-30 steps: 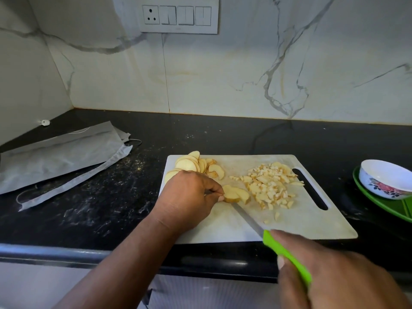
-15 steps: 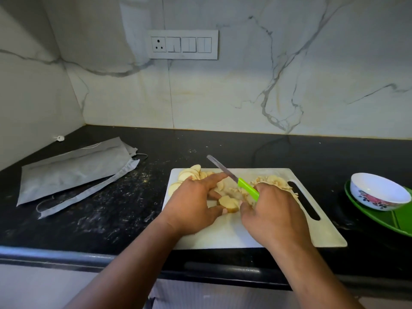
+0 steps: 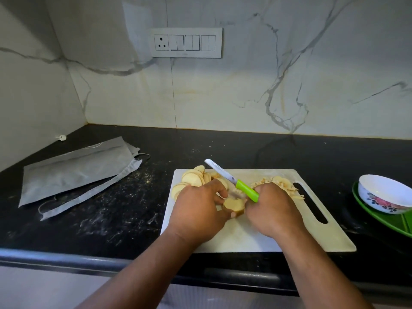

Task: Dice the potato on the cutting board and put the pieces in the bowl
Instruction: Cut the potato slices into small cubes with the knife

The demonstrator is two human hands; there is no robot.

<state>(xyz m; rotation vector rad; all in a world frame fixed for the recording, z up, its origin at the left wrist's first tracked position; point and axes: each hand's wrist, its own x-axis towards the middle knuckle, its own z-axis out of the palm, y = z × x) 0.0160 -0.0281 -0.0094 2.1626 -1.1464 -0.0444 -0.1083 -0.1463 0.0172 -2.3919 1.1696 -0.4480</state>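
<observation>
Black counter (image 3: 111,219), board (image 3: 312,237) at edge

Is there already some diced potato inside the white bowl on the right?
No: the white bowl shows only its bare inside, and the diced pieces lie on the cutting board.

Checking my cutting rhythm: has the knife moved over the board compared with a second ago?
Yes. The knife, gripped by the right hand, has swung from the cutting board's near edge up toward its far edge, the blade now raised and pointing at the wall.
</observation>
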